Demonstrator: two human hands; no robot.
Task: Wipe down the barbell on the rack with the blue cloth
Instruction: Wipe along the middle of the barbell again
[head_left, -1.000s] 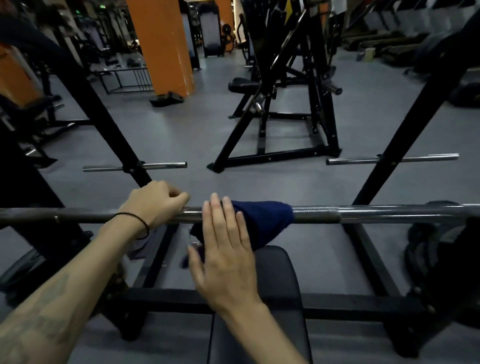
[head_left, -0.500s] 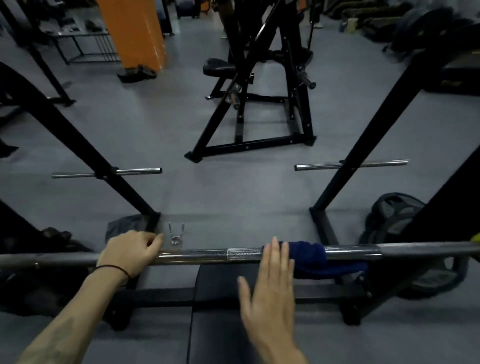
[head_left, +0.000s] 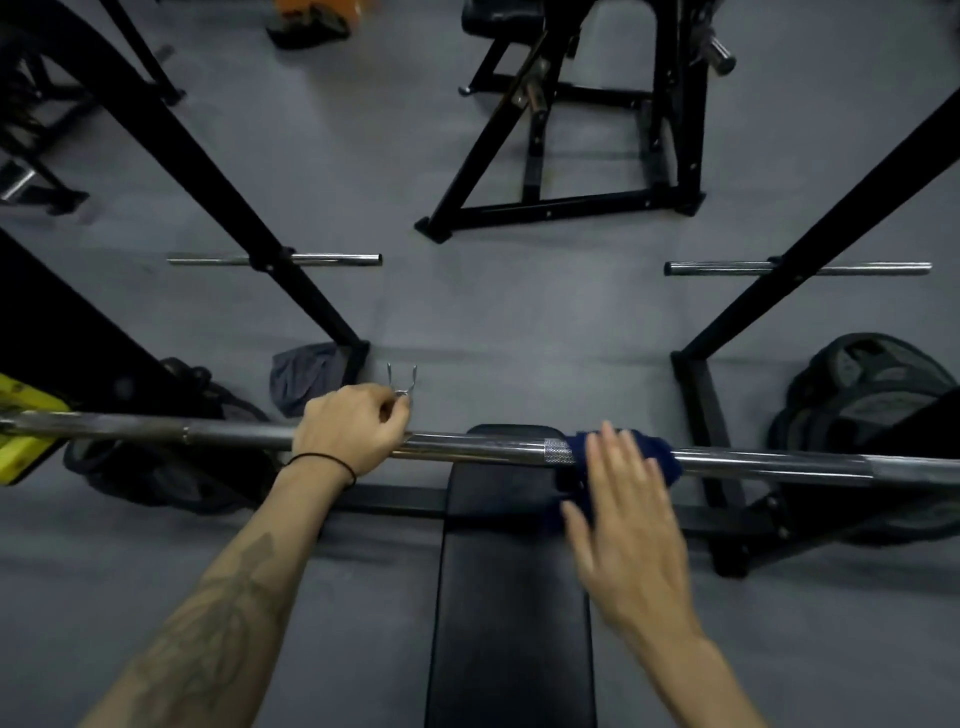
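A long chrome barbell (head_left: 478, 449) lies across the rack from left to right. My left hand (head_left: 350, 431) grips the bar left of centre, fingers curled over it. The dark blue cloth (head_left: 654, 457) is draped over the bar right of centre. My right hand (head_left: 628, 519), blurred by motion, lies flat with straight fingers on the cloth, pressing it against the bar. The part of the cloth under the palm is hidden.
A black bench pad (head_left: 511, 571) runs under the bar toward me. Black rack uprights (head_left: 249, 223) slant at left and right, each with a chrome peg (head_left: 795, 268). Weight plates (head_left: 862, 384) lean at right. A spring clip (head_left: 401, 382) and a grey rag (head_left: 304, 376) lie on the floor.
The view has tilted further down. My right hand and the blue cloth have slid rightward along the bar from beside the left hand. The left hand keeps its grip.
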